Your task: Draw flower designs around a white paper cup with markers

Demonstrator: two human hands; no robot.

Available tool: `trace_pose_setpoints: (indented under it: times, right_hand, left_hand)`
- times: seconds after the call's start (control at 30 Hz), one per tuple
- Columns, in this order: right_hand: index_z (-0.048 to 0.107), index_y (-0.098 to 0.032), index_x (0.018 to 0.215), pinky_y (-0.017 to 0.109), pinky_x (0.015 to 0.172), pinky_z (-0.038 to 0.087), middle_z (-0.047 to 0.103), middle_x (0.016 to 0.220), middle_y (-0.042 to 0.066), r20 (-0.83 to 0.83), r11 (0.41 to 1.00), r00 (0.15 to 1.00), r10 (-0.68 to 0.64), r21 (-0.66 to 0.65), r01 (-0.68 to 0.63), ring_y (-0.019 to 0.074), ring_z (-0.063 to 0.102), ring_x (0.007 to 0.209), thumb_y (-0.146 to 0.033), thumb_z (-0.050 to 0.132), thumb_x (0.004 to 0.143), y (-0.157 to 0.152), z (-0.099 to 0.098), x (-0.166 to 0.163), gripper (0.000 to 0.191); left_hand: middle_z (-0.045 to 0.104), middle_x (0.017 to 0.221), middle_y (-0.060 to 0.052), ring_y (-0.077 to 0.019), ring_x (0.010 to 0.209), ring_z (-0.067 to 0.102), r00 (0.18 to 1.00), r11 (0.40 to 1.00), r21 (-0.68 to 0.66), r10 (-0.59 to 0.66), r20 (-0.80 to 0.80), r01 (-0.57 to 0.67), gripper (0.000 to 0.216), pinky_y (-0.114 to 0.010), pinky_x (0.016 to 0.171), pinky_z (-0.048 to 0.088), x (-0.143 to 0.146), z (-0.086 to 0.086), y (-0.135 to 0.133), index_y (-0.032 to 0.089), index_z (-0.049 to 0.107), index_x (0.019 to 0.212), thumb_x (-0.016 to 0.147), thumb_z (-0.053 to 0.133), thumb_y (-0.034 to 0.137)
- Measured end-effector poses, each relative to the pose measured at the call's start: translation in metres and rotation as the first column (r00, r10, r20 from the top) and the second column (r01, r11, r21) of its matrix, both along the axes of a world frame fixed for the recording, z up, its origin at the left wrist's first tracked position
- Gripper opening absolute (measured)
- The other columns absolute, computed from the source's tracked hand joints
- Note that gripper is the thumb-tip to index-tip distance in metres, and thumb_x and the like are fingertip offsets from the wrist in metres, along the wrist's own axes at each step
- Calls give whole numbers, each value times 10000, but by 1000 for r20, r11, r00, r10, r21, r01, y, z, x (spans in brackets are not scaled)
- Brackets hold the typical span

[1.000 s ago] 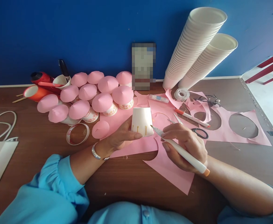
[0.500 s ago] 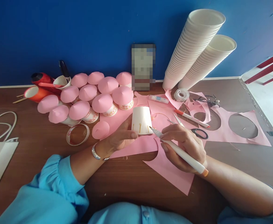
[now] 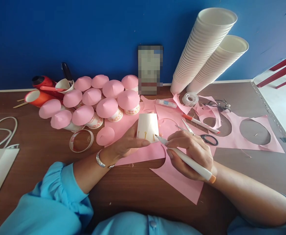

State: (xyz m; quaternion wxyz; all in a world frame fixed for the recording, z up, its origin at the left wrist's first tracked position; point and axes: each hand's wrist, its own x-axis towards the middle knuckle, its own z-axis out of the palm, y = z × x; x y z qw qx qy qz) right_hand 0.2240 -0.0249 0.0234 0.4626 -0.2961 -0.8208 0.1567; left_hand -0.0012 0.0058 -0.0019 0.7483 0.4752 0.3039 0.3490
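My left hand (image 3: pixel 130 140) grips a white paper cup (image 3: pixel 147 124) turned upside down, its thumb across the lower front near the rim. Thin orange-brown strokes with small loops at the top run along the lower part of the cup. My right hand (image 3: pixel 193 151) is closed round a white marker (image 3: pixel 189 161) with an orange end, its tip at the cup's right-hand stroke. Behind and to the left stand several small cups topped with pink paper cones (image 3: pixel 107 107), some with drawn patterns. A loose pink cone (image 3: pixel 105 136) lies left of the held cup.
Two tall stacks of white cups (image 3: pixel 203 49) lean against the blue wall. Cut pink paper (image 3: pixel 182 182), scissors (image 3: pixel 208 139), a red-capped marker (image 3: pixel 201 124), clear tape (image 3: pixel 190 99) and a glue stick (image 3: pixel 166 103) lie about. A cut cup ring (image 3: pixel 81 141) and power strip (image 3: pixel 2 173) are left.
The cup has shifted slightly down and left and turned a little in my left hand, whose thumb reaches further across it. The marker tip has moved slightly left with it.
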Motion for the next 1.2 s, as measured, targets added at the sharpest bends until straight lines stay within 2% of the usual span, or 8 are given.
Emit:
trace_pose_setpoints:
  times: [0.13, 0.33, 0.5, 0.73, 0.9, 1.07, 1.2]
  right_hand:
    - [593, -222, 1076, 294, 554, 554, 687, 786, 22, 19, 1000, 1000, 4, -1, -4, 169, 686, 666, -78, 582, 948, 0, 0, -1, 193]
    - [589, -215, 1069, 287, 548, 540, 687, 778, 21, 25, 1000, 1000, 1, 10, -1, 168, 681, 655, -74, 577, 946, -1, -1, 0, 187]
    - [589, -214, 1066, 295, 558, 552, 687, 782, 23, 24, 1000, 1000, 2, 8, -3, 172, 685, 665, -70, 579, 941, -1, -1, 0, 192]
    - [593, -200, 1041, 291, 551, 546, 688, 773, 31, 29, 1000, 1000, 2, 12, -2, 169, 680, 648, -63, 585, 939, 0, -2, -1, 171]
    - [598, -215, 1061, 290, 547, 552, 692, 778, 25, 38, 1000, 999, 2, 7, -2, 171, 682, 648, -65, 588, 934, 1, 0, 0, 197]
    - [604, -220, 1075, 291, 550, 554, 698, 782, 24, 42, 1000, 999, 6, -5, -6, 175, 689, 656, -60, 591, 929, 0, 0, 0, 217]
    - [602, -199, 1064, 286, 554, 551, 699, 788, 42, 36, 1000, 999, 7, -1, -7, 174, 693, 664, -56, 597, 938, 0, -1, 0, 191]
  left_hand:
    - [674, 1106, -48, -261, 1058, 626, 1000, 1000, 12, -14, -15, 14, 495, -396, 902, 518, 0, 3, 1, 248, 632, 1254, 812, 833, 342]
    - [661, 1051, -35, -233, 1002, 613, 1000, 1000, -3, 3, -21, -3, 396, -382, 880, 511, 1, 10, -1, 227, 624, 1160, 826, 823, 299]
    - [661, 1072, -36, -252, 1030, 628, 1000, 1000, 8, 1, -25, 0, 451, -403, 908, 517, 3, 14, 0, 242, 625, 1213, 809, 820, 287]
    - [692, 1211, -84, -291, 1131, 647, 999, 999, 30, -34, 28, 33, 563, -424, 957, 539, 3, 9, 1, 246, 604, 1344, 829, 824, 300]
    - [697, 1138, -64, -265, 1058, 646, 1000, 999, 33, -25, 16, 24, 477, -392, 916, 522, 2, 3, 2, 236, 634, 1241, 823, 839, 338]
    - [677, 1141, -68, -255, 1025, 634, 999, 1000, 1, -25, 24, 25, 548, -364, 854, 511, 2, -1, 0, 246, 607, 1294, 811, 847, 342]
    - [651, 1168, -71, -247, 1043, 618, 999, 1000, 17, -27, 27, 26, 525, -347, 843, 502, 2, 0, 0, 245, 611, 1293, 822, 834, 315]
